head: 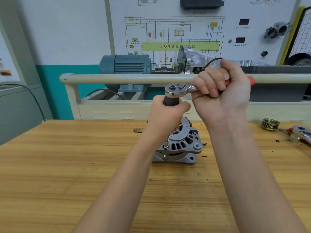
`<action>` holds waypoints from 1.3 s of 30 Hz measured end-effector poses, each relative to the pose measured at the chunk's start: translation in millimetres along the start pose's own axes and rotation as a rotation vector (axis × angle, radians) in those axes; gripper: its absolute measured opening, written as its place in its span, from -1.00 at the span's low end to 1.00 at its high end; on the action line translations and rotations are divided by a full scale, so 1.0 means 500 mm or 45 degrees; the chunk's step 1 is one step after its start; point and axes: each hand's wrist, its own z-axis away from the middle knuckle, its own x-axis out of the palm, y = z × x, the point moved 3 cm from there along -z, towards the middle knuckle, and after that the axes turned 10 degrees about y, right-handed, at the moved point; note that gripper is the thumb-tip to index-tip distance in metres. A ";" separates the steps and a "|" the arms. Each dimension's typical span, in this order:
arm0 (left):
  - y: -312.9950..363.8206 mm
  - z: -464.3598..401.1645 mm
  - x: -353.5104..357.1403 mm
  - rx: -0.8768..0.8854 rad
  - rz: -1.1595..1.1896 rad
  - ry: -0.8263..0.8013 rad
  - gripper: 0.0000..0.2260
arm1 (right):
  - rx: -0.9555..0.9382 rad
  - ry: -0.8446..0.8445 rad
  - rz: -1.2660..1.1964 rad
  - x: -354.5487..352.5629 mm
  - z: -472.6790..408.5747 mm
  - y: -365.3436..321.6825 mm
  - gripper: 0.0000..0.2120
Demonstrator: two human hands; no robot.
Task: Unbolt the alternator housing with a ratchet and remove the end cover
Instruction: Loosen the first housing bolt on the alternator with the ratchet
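right hand (220,91) grips ratchet (178,89); left hand (166,113) grips extension (170,100).

green bar (180,46) on wiring diagram board, reads 自动变速器…电脑, partly hidden

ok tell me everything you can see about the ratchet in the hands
The ratchet has a shiny chrome head with a round drive and a small switch on top, and a red handle whose end pokes out past the right hand. It lies roughly level, above the alternator. The right hand grips the handle; the left hand holds a dark grip right under the head, from which a thin extension runs down to the housing.
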 end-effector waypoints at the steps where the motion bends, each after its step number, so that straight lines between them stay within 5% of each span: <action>1: -0.004 0.001 0.004 0.017 0.011 0.142 -0.60 | -0.072 0.040 -0.003 0.000 0.005 0.001 -0.56; 4: -0.007 0.008 0.008 0.065 0.035 0.355 -0.54 | -0.213 0.091 0.051 0.001 0.017 0.010 -0.56; 6: -0.006 0.003 -0.001 0.056 0.016 0.301 -0.66 | -0.214 0.057 0.101 0.004 0.016 0.013 -0.56; 11: 0.008 0.002 -0.013 0.066 -0.058 -0.457 -0.66 | 0.190 -0.148 0.078 0.005 -0.005 0.003 -0.54; 13: 0.011 0.009 -0.012 0.036 -0.081 -0.597 -0.64 | 0.291 -0.193 0.055 0.004 -0.004 0.001 -0.55; 15: 0.010 0.005 -0.010 0.016 -0.062 -0.488 -0.62 | 0.237 -0.158 0.052 0.004 -0.004 0.001 -0.56; 19: -0.002 0.001 -0.001 0.012 0.040 0.132 -0.72 | -0.167 0.051 0.048 0.002 0.013 0.008 -0.55; 21: -0.005 0.001 0.000 0.007 0.071 0.260 -0.73 | -0.291 0.074 0.096 0.005 0.025 0.018 -0.58; 23: -0.006 -0.002 -0.009 0.000 0.062 0.191 -0.71 | -0.284 0.039 0.122 0.007 0.024 0.022 -0.57; 28: 0.009 -0.002 -0.020 0.037 -0.036 -0.452 -0.65 | 0.115 -0.159 0.055 0.004 -0.001 0.007 -0.52; 30: 0.010 0.001 -0.018 0.022 -0.090 -0.541 -0.65 | 0.210 -0.184 -0.006 0.002 -0.003 0.005 -0.54; 36: -0.004 -0.003 -0.005 -0.052 0.052 0.180 -0.67 | -0.279 0.022 0.080 0.004 0.020 0.017 -0.56; 39: -0.005 -0.004 -0.011 -0.030 0.033 0.162 -0.64 | -0.306 0.012 0.113 0.009 0.025 0.025 -0.56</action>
